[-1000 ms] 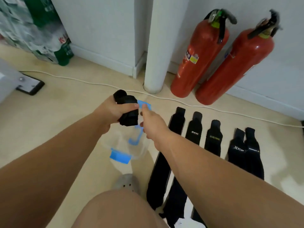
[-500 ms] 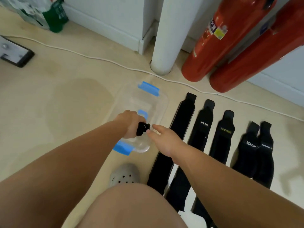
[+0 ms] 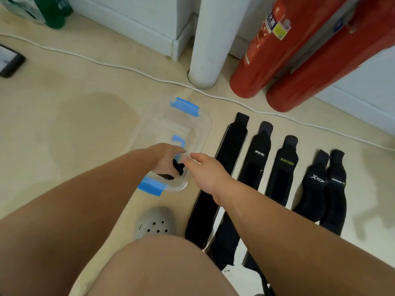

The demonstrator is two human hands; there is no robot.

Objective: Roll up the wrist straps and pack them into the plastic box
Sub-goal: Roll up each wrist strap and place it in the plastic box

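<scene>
A clear plastic box point(image 3: 201, 124) with blue clips lies on the floor in front of me. My left hand point(image 3: 165, 158) reaches into its near end and grips a rolled black wrist strap point(image 3: 178, 167), mostly hidden under the palm. My right hand point(image 3: 208, 171) hovers just right of it over the box's near edge, fingers relaxed and holding nothing. Several flat black wrist straps lie side by side to the right, among them a plain long one point(image 3: 232, 144), one marked in white point(image 3: 257, 159) and one marked XUEYING point(image 3: 285, 167).
Two red fire extinguishers point(image 3: 277, 50) lean against the wall beside a white pipe point(image 3: 211, 39). A white cable point(image 3: 128, 69) runs across the floor. A phone point(image 3: 9, 60) lies far left. My grey clog point(image 3: 157, 223) and knee are below the box.
My left hand has lowered the rolled strap from above the box down into its near end. My right hand has let go of the strap and hangs open beside it.
</scene>
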